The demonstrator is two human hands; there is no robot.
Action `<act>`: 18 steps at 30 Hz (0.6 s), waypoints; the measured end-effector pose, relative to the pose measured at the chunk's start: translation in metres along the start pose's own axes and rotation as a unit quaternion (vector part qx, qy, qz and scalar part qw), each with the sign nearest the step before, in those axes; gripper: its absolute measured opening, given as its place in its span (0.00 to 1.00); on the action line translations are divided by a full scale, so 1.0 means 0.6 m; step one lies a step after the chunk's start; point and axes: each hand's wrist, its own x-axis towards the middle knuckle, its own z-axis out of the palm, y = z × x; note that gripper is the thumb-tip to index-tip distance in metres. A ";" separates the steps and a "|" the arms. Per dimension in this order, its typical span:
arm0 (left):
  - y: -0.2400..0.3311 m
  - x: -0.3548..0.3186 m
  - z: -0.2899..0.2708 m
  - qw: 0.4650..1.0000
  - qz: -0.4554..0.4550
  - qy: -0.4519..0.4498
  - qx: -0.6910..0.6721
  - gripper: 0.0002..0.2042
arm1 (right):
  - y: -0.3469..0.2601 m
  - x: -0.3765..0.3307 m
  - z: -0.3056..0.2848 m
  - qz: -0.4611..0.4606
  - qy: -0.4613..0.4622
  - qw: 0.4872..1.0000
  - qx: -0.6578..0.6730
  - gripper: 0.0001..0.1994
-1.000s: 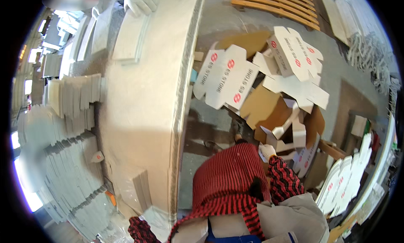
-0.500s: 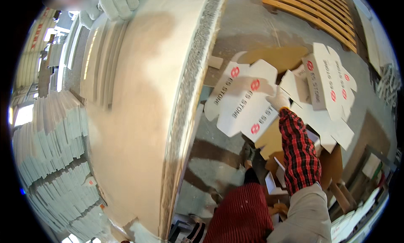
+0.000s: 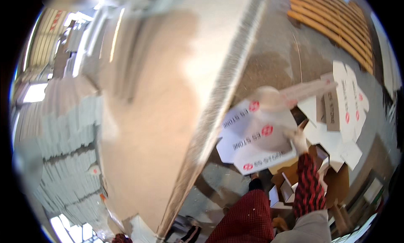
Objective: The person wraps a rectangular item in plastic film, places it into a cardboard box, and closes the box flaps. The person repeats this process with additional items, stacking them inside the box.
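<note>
My right hand point(image 3: 298, 140), in a pale glove with a red-and-black plaid sleeve above it, is closed on the right edge of a flat, die-cut white cardboard box point(image 3: 248, 135). The sheet has red and black print and appears tilted, raised off the pile beneath. More unfolded boxes point(image 3: 349, 104) lie to the right of that hand, some with flaps standing up. Brown cardboard pieces point(image 3: 290, 173) are below and nearer to me. Only a scrap of plaid sleeve point(image 3: 121, 239) shows at the lower left; my left hand itself is out of the picture.
A long tan-topped table point(image 3: 143, 159) with a rough edge runs along my left. Pale slabs or panels point(image 3: 71, 146) stand in stacks beyond it. Grey concrete floor point(image 3: 269, 49) lies to the right, with an orange slatted pallet point(image 3: 336, 24) at the far right.
My right hand has closed on the white box and lifted it somewhat, tilting it. The view has shifted, and white-gloved hands at the far left of the table no longer show clearly.
</note>
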 end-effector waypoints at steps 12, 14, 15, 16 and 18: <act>-0.017 -0.072 0.144 0.995 0.052 0.063 -0.055 0.26 | 0.121 -0.340 -0.122 0.112 0.041 0.948 0.296 0.23; 0.037 -0.108 0.127 0.994 0.039 0.053 -0.082 0.25 | 0.146 -0.364 -0.113 0.101 0.078 0.959 0.255 0.24; 0.021 -0.117 0.149 0.981 0.090 0.137 -0.104 0.24 | 0.153 -0.366 -0.081 0.098 0.070 0.964 0.238 0.24; 0.028 -0.128 0.134 0.972 0.103 0.187 -0.102 0.22 | 0.162 -0.365 -0.041 0.092 0.063 0.969 0.219 0.25; 0.094 -0.151 0.095 0.991 0.092 0.039 -0.087 0.21 | 0.165 -0.391 0.022 0.052 0.077 0.977 0.194 0.25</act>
